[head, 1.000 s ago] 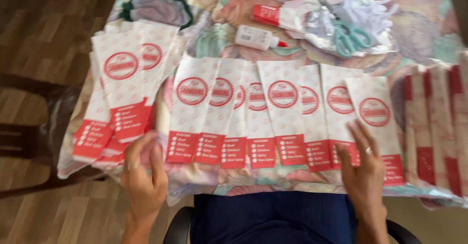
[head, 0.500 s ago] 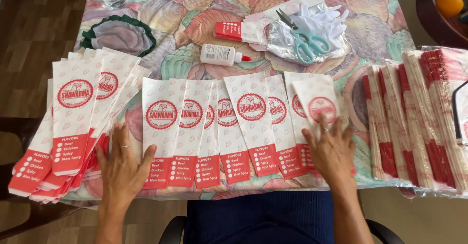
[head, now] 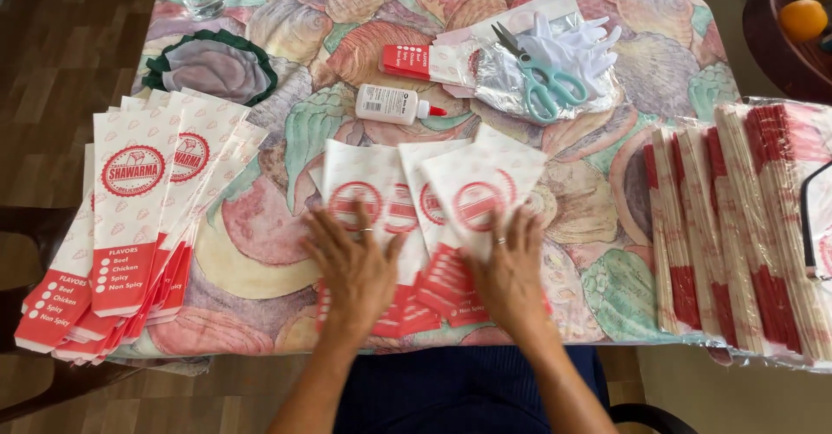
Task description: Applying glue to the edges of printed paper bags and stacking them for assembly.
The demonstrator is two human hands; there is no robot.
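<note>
Where both hands [head: 433, 269] press, white-and-red paper bags [head: 433, 195] overlap, fanned.

The paper bags [head: 433, 217] under the left hand [head: 355, 269] and right hand [head: 511, 269] look matt and thin, like the fanned stack of bags [head: 130, 217]. The tablecloth [head: 286, 139] has a smooth, faintly glossy sheen, and the wrapped bundles [head: 745, 226] sit in shiny clear plastic film. The scissors [head: 537, 70] have bright metal blades and smooth plastic handles; the glue bottle [head: 394, 104] is matt plastic
</note>
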